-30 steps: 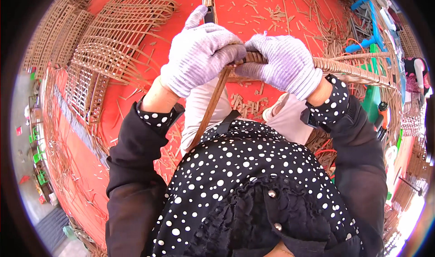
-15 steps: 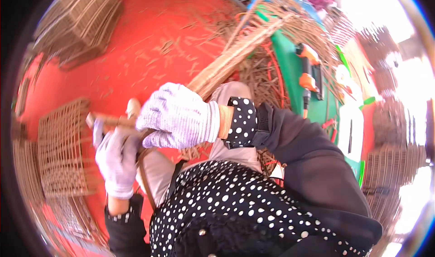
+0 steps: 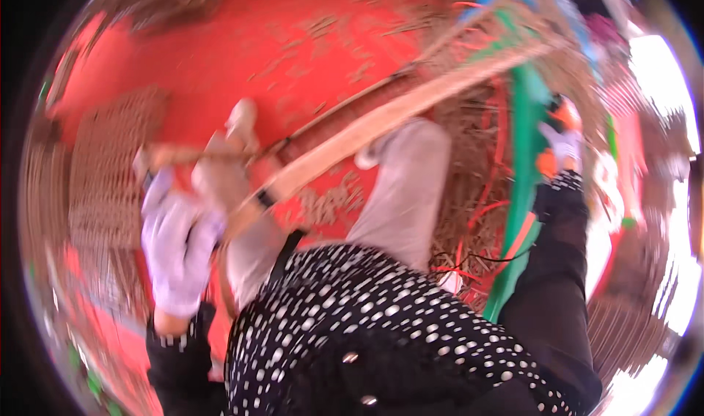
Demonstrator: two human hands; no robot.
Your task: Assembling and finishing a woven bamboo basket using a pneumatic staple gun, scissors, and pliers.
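A long wooden frame (image 3: 411, 108) lies across my knees, running from my left hand up to the far right. My left hand (image 3: 180, 244), in a pale lavender glove, is closed at its near end beside my left knee. At the right, my right hand (image 3: 565, 146), in a matching glove and smeared by motion, is closed around an orange and black nail gun (image 3: 566, 112). The tool rests at the green surface (image 3: 529, 115), partly hidden by the hand. A short wooden piece (image 3: 183, 154) juts out to the left beyond my left fingers.
Woven slatted panels (image 3: 110, 167) stand at the left, and more stacked brown pieces (image 3: 642, 306) at the right. Wood scraps (image 3: 469, 152) and a red hose (image 3: 502, 123) lie beside my right leg. Chips (image 3: 319, 27) are scattered over the red floor (image 3: 242, 42).
My right hand has left the wood near my left hand and swung right onto the nail gun. My left hand stays at the wooden frame. The view has shifted, with blur.
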